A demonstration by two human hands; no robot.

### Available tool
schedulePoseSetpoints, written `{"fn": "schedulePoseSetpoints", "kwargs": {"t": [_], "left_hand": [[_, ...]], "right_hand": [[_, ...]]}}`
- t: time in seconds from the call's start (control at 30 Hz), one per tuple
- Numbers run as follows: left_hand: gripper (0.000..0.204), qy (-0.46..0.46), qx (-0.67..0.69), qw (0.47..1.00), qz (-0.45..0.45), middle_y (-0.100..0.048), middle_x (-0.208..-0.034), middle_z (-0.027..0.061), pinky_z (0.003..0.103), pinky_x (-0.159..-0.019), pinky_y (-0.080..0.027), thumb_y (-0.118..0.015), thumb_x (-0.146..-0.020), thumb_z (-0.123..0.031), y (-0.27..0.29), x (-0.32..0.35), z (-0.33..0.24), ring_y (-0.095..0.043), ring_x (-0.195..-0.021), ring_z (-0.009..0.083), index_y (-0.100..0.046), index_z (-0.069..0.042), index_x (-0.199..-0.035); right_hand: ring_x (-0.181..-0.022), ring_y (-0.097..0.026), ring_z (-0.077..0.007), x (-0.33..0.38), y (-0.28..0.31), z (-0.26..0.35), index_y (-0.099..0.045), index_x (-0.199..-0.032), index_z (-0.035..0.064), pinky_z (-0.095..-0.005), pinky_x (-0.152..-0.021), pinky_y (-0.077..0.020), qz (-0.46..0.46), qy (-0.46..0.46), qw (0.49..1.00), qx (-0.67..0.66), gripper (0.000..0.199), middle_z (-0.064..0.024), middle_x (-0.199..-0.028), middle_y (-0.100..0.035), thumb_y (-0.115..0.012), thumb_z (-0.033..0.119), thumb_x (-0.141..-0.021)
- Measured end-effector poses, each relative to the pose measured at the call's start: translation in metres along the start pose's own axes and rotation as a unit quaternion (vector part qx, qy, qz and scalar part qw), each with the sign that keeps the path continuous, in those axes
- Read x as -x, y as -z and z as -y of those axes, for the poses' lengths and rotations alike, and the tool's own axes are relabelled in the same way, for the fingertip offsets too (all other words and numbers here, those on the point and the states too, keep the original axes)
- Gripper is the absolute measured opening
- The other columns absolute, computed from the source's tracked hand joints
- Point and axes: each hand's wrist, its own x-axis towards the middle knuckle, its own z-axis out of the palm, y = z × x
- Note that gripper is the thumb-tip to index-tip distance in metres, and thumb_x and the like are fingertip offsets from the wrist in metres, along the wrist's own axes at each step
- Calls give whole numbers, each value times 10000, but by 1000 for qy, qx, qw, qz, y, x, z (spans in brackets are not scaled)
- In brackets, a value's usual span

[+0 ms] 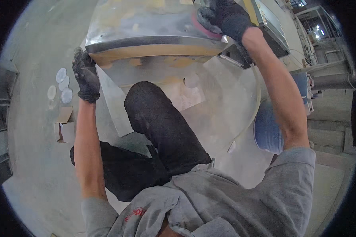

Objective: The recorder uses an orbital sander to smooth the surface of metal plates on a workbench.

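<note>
A large metal box-like workpiece (pixel 146 23) lies in front of me, its bare silver surface patched with yellowish filler. My left hand (pixel 86 76), in a dark dusty glove, grips its near left corner. At the right end of the top face, my right hand (pixel 225 17), gloved too, is closed over a round pink-edged sanding disc (pixel 203 27) pressed flat on the metal. The glove covers most of the disc, so I cannot see whether a tool backs it.
Several pale round discs (pixel 66 95) and an open small carton (pixel 65 130) lie on the floor at left. A blue drum (pixel 267 126) stands at right, near a pale hose (pixel 251 122). Cardboard (pixel 190 96) lies beyond my knee. Another metal unit (pixel 271 29) sits at far right.
</note>
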Motion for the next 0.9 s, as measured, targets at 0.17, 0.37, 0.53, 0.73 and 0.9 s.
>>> {"fn": "schedulePoseSetpoints", "kwargs": {"t": [0.17,0.37,0.53,0.73,0.9], "left_hand": [[399,45,0,998,-47,-609,-1305,130,381,-1002,-430,-368,-1066,-289,-9,-4,-3,-577,-1142,238,-435,-76,-1396],[396,60,8,996,-58,-609,-1297,128,367,-985,-434,-356,-1068,-311,-1,-4,-3,-580,-1122,225,-502,-53,-1331],[416,47,-5,996,-74,-575,-1360,135,406,-1018,-420,-375,-1067,-311,-5,-2,-2,-562,-1180,252,-447,-81,-1406],[410,34,-20,995,-89,-622,-1276,110,363,-979,-436,-339,-1067,-309,-3,1,-2,-584,-1098,210,-498,-53,-1345],[421,63,-20,990,-124,-641,-1248,106,352,-966,-442,-324,-1067,-317,-15,-6,-2,-592,-1072,195,-504,-46,-1336]], "right_hand": [[-843,-610,-446,6,5,12,-613,-1072,45,-519,-758,-496,0,-136,989,-55,423,-271,-1042,-626,-526,417,-890],[-832,-617,-434,12,16,22,-611,-1054,59,-504,-747,-498,-5,-205,975,-88,379,-258,-1039,-627,-526,393,-899],[-803,-630,-418,16,19,18,-592,-1042,59,-489,-734,-497,-17,-168,981,-95,367,-238,-975,-643,-533,397,-915],[-768,-645,-400,46,9,7,-570,-1028,59,-470,-720,-495,-21,-142,983,-112,357,-213,-898,-661,-542,402,-935],[-727,-634,-391,83,-12,-20,-570,-1018,59,-459,-708,-495,1,-206,978,-42,331,-198,-858,-661,-548,379,-935]]}}
